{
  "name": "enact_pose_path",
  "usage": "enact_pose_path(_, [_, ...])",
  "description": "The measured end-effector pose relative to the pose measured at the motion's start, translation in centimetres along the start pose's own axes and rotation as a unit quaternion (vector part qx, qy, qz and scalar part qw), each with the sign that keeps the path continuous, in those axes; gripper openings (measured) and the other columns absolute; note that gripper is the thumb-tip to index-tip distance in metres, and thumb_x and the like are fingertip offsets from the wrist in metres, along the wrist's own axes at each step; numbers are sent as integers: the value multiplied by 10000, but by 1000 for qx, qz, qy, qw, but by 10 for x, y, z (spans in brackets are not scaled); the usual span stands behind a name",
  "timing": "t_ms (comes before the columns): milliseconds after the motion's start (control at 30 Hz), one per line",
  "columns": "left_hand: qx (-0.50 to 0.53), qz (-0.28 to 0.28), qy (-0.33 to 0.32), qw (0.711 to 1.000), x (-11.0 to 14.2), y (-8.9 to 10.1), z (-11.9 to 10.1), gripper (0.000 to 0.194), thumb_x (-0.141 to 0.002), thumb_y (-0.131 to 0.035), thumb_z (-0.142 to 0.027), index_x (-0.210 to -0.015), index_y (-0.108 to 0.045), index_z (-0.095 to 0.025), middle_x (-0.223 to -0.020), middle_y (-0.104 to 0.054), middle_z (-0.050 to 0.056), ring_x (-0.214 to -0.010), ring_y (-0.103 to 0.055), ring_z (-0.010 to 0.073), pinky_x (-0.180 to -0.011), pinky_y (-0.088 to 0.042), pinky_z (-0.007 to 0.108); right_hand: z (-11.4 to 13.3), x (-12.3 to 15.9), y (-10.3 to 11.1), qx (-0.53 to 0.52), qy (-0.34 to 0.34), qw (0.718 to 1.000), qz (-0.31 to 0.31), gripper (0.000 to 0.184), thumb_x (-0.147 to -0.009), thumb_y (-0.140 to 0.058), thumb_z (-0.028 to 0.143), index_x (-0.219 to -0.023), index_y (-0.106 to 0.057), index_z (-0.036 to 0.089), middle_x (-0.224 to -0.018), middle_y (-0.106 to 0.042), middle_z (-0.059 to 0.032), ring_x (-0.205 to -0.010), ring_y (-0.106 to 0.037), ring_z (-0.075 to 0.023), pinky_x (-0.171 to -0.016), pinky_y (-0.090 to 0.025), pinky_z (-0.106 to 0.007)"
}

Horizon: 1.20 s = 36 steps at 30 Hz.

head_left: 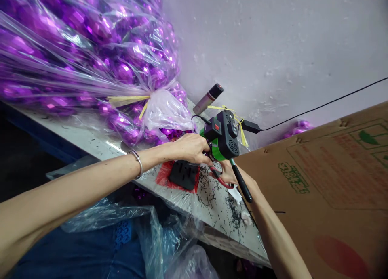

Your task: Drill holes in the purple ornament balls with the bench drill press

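Note:
A small black and green bench machine with a red switch stands on the table. My left hand, with a silver bangle at its wrist, reaches in at the machine's left side. Its fingers are curled closed, and a bit of shiny purple shows at the fingertips; the rest is hidden. Behind and below the machine head, my right hand is partly covered. It is closed by the red-handled cutters, whose tips I cannot make out. A black lever slants down past my right wrist. Under my left hand lies a black slotted plate.
A clear bag of shiny purple balls fills the back left. A spray can leans near the wall. At right stands a large cardboard box. Black shavings litter the tabletop. A power cord runs rightward.

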<state>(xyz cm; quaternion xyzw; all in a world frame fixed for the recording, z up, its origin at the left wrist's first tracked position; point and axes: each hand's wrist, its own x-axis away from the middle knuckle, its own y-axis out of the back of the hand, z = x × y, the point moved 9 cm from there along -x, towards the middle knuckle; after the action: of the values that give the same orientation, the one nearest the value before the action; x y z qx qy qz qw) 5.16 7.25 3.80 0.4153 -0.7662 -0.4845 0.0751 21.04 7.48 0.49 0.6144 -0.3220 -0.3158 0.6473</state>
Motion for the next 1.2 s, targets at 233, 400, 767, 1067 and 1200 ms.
enact_pose_path(233, [4,-16,-18,1000,0,-1,0,369,-849,-699,-547,-807,-800,-195,-642,-687,12,-590,-588,149,-554,-280,266,18,34,-19,-4,-101,994,-31,376,-830,-621,370,-1178,-608,228,-1018,-687,-77,-840,-626,-242,-758,-520,-366])
enact_pose_path(400, [-4,-2,-3,1000,1,-1,-1,368,-864,-692,-536,-838,-809,-188,-685,-715,32,-624,-610,171,-569,-295,276,6,22,9,30,-62,998,2,346,-775,-663,350,-1093,-633,217,-1037,-665,-81,-906,-605,-266,-853,-503,-415])
enact_pose_path(767, [-4,3,3,1000,2,-2,-1,326,-858,-697,-496,-867,-815,-192,-688,-719,35,-640,-622,181,-583,-314,283,14,8,-22,26,-42,999,-15,359,-764,-614,322,-1102,-642,207,-1070,-687,-114,-974,-615,-295,-893,-518,-461])
enact_pose_path(1067, [3,-3,-3,1000,1,0,-3,345,-865,-710,-510,-870,-815,-182,-742,-748,53,-686,-654,197,-601,-331,286,13,45,0,-24,-101,994,-41,550,-844,-628,370,-1380,-540,287,-1143,-664,-85,-995,-651,-288,-899,-560,-459])
enact_pose_path(1200, [10,2,1,1000,2,-2,-1,350,-865,-696,-512,-891,-818,-184,-728,-742,51,-669,-644,189,-605,-339,280,14,34,1,-8,-47,999,2,536,-859,-616,338,-1388,-539,299,-1258,-622,-106,-1138,-605,-329,-983,-536,-506])
